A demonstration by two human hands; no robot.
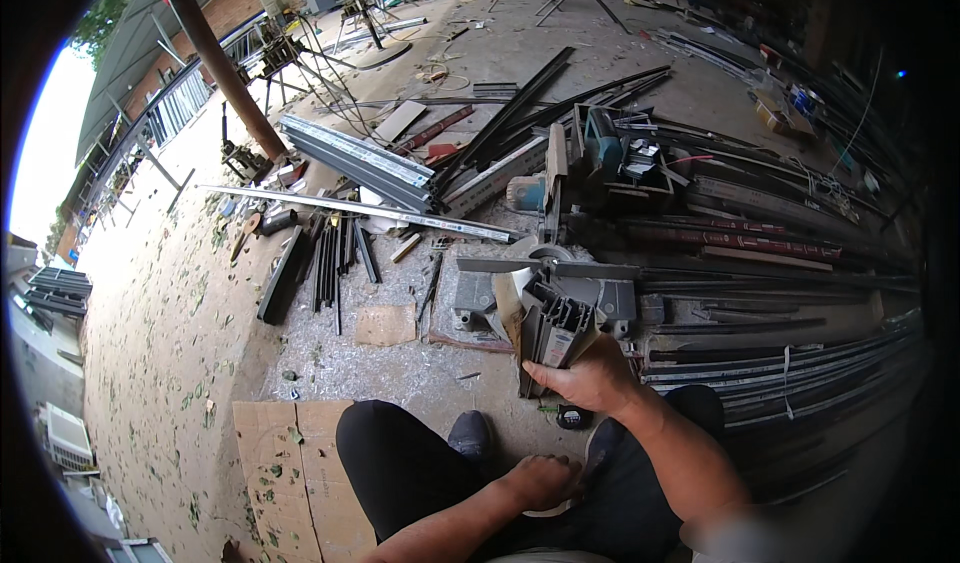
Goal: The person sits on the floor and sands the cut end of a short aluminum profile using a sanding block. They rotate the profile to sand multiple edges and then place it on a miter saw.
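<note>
My right hand (592,377) is wrapped round a short dark metal profile (556,335) with a hollow, ribbed end. It holds the piece tilted at the front of a mitre saw's grey base (482,293), overlapping the saw's front. The saw's teal motor (525,193) and upper body stand behind the metal fence (500,264). My left hand (545,481) is closed low between my knees, near my right shoe; whatever its fingers may hold is hidden. On the floor just below the profile lies a small round black thing (573,418), perhaps a tape measure.
Long dark metal profiles (760,375) lie stacked to the right. More profiles (360,163) are piled ahead on the left, and short offcuts (335,253) lie nearer. Cardboard (290,473) is beside my left knee. A brown post (222,63) rises at far left.
</note>
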